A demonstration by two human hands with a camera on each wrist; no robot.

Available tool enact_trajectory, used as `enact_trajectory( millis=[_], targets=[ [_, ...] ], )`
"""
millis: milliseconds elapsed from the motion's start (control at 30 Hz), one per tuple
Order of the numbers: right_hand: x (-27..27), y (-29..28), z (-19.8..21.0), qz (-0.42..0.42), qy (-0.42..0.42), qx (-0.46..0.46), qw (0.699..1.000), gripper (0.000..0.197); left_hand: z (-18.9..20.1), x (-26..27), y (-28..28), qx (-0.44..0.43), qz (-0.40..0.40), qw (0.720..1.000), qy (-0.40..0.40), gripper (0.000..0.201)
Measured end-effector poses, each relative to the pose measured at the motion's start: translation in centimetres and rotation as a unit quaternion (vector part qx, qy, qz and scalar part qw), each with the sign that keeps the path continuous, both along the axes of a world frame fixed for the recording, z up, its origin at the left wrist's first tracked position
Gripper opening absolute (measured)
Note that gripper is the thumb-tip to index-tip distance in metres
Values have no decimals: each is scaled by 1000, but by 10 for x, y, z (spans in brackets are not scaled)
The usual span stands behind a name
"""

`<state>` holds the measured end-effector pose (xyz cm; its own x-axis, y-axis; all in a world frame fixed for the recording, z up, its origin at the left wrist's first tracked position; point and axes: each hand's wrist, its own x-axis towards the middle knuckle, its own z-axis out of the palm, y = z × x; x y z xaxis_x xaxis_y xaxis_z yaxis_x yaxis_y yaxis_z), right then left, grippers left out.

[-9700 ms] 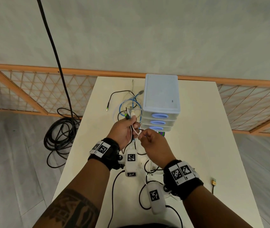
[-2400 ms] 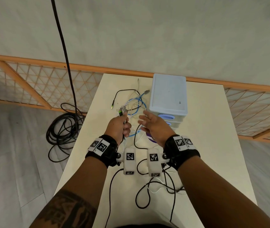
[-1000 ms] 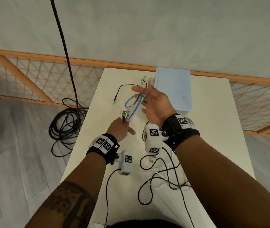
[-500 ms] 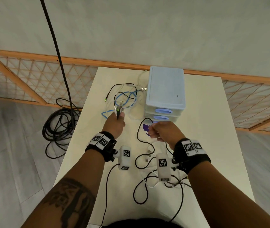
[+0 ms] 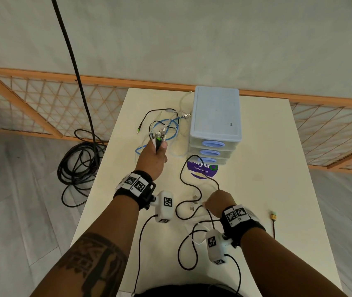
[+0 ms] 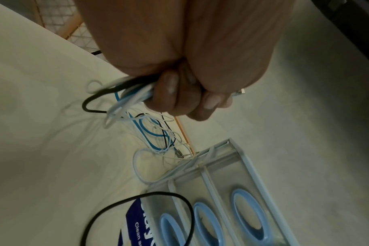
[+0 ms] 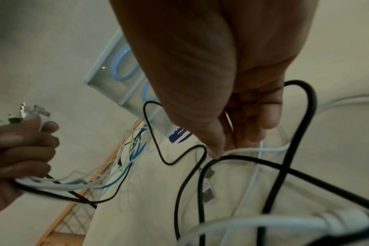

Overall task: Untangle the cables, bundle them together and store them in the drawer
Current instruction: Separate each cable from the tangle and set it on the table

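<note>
- Centre frame, head view: left hand (image 5: 152, 159) is clenched round a bunch of cables (image 5: 164, 129), plugs sticking up; their blue, white and black loops trail on the table (image 5: 278, 168).
- Lower right: right hand (image 5: 219, 202), fingers curled down, pinches a white cable (image 7: 253, 149) on the table.
- Upper right of centre: one drawer unit (image 5: 215, 116), three drawers, all closed.

From the head view I cannot see the fingers of my right hand (image 5: 219, 202); its back covers them. In the right wrist view the fingertips (image 7: 216, 149) touch a white cable (image 7: 270, 149), but blur hides whether they pinch it. At 12 o'clock, the purple sticker (image 5: 201, 171) is partly hidden under the drawer unit (image 5: 214, 116), so I cannot read its top word whole. My left hand (image 6: 185, 55) hides the plugs in its grip in the left wrist view.
</note>
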<state>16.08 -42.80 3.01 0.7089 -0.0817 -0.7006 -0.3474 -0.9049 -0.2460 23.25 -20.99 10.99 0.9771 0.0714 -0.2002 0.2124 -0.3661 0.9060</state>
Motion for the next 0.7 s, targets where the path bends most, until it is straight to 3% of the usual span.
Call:
enact_trajectory(
  millis=[167, 367, 433, 533, 633, 700],
  targets=[
    [0, -1, 4, 3, -2, 5, 1000, 41, 0, -5, -3, -19, 12, 1000, 13, 26],
    [9, 2, 31, -85, 1, 78, 993, 29, -1, -10, -12, -69, 22, 996, 57, 25],
    [11, 6, 44, -114, -8, 106, 988, 37, -2, -13, -15, -71, 16, 995, 69, 26],
    [13, 8, 66, -158, 3, 160, 974, 28, -3, -16, -18, -83, 11, 993, 87, 26],
    [14, 5, 93, -133, 28, 189, 973, 23, -2, -17, -19, -95, 14, 989, 115, 25],
    [17, 5, 111, -134, 0, 227, 965, 25, 1, -18, -20, -126, 25, 982, 142, 25]
  ],
)
